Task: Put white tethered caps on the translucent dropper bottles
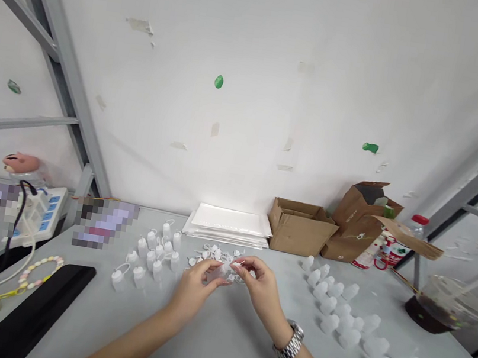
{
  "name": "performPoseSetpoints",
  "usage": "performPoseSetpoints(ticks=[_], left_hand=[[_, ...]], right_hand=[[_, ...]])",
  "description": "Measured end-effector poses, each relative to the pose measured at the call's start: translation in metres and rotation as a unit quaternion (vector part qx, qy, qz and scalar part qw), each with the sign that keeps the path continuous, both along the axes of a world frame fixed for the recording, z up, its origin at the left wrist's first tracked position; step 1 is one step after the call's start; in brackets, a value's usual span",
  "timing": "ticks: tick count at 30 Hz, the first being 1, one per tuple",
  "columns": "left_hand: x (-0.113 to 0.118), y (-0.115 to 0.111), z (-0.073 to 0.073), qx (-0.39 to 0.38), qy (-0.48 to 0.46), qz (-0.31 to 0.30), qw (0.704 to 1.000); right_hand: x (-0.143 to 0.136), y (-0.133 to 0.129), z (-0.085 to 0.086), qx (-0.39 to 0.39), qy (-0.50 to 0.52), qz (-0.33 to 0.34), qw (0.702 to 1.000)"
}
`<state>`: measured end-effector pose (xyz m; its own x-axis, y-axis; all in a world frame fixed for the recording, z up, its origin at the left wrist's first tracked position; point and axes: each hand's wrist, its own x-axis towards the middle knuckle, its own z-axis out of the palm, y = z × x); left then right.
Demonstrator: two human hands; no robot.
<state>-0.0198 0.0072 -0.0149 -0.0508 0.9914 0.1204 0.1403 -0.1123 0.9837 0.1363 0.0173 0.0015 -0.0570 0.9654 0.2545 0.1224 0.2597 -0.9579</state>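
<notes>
**Inspector:** Report from the left. What stands on the bench [214, 343]?

**Assistant:** A cluster of small white bottles with caps [150, 258] at left-centre, upright, close together. Behind the hands lies a heap of loose white caps [214, 254]. To the right, a scatter of uncapped bottles [347, 321], well apart from the first cluster.

**Inspector:** The hands?

**Assistant:** The left hand [196, 286] and the right hand [261, 287] meet above the bench, just in front of the caps. Fingers of both are closed in a pinch on one small bottle [225, 272] held between them. A wristwatch [290, 342] sits on the right wrist.

**Inspector:** Handling?

**Assistant:** I judge the bottle very light, thin translucent plastic, likely to give under a hard squeeze and smooth enough to slip. Best held by the body with one hand, the cap at its rim with fingertips of the other. Whether a cap is already on it, I cannot tell.

**Inspector:** Further right?

**Assistant:** Cardboard boxes [301, 227] by the wall, and a lidded cup [449, 306] at the bench edge.
</notes>
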Motion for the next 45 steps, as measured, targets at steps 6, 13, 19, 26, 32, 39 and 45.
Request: performPoseSetpoints(ticks=[6, 13, 19, 26, 32, 39, 45], left_hand=[[0.003, -0.005, 0.001, -0.002, 0.005, -0.032, 0.999], [0.002, -0.008, 0.005, 0.006, -0.02, -0.05, 0.999], [-0.003, -0.005, 0.002, 0.036, 0.003, -0.061, 0.998], [-0.006, -0.002, -0.011, 0.088, 0.039, -0.081, 0.992], [-0.005, -0.006, -0.013, 0.139, 0.091, -0.107, 0.98], [-0.004, -0.005, -0.019, 0.23, 0.205, -0.07, 0.949], [-0.004, -0.002, -0.024, 0.42, 0.349, -0.023, 0.838]], right_hand=[[-0.001, -0.005, -0.005, 0.021, -0.004, -0.01, 1.0], [0.004, -0.005, -0.005, 0.045, -0.061, 0.023, 0.997], [0.007, -0.008, -0.015, 0.091, -0.136, 0.033, 0.986], [0.015, -0.009, -0.012, 0.167, -0.214, 0.062, 0.96], [0.01, -0.007, -0.014, 0.145, -0.258, 0.065, 0.953], [0.007, -0.009, -0.01, 0.065, -0.252, 0.051, 0.964], [0.009, -0.013, -0.008, 0.027, -0.266, 0.095, 0.959]])
